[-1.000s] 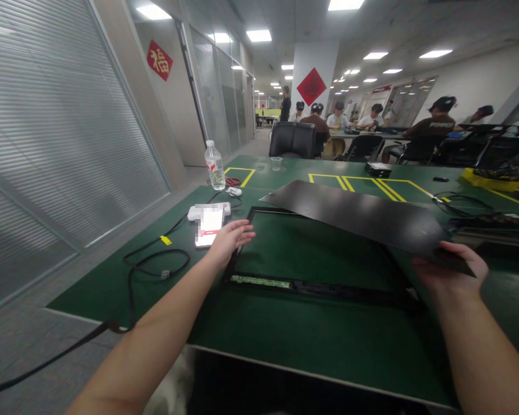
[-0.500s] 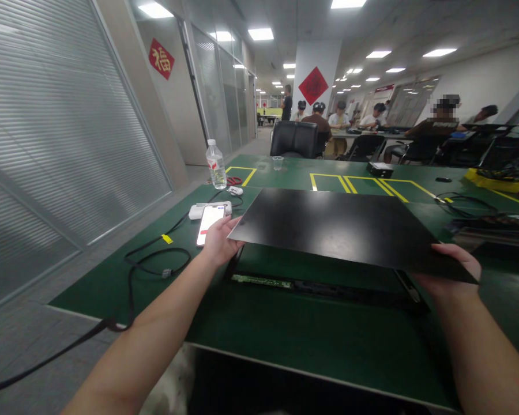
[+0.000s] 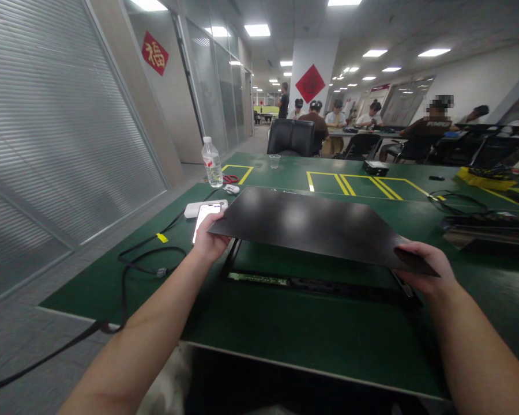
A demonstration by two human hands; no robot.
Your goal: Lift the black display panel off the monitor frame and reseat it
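Observation:
A thin black rectangular panel [image 3: 315, 222] is held up above the green table, tilted, with a glossy upper face. My left hand [image 3: 211, 236] grips its left edge, and my right hand [image 3: 426, 265] grips the near right corner, thumb on top. Beneath the panel lies a black rectangular frame [image 3: 350, 290], partly hidden by it. Along the frame's near side runs a green circuit board strip [image 3: 257, 279]. A lit phone [image 3: 205, 214] lies just behind my left hand, partly covered by it.
On the green table [image 3: 311, 340] a water bottle [image 3: 211, 162], red scissors [image 3: 230, 179], a white power strip [image 3: 192, 208] and a black cable [image 3: 145, 253] lie left. A plastic cup [image 3: 274, 161] and small black box [image 3: 375, 168] stand behind. Dark panels [image 3: 488, 230] lie right. People sit beyond.
The panel has shifted left and tilted flatter, with both hands moving along. My right hand has come inward most. The view has turned slightly.

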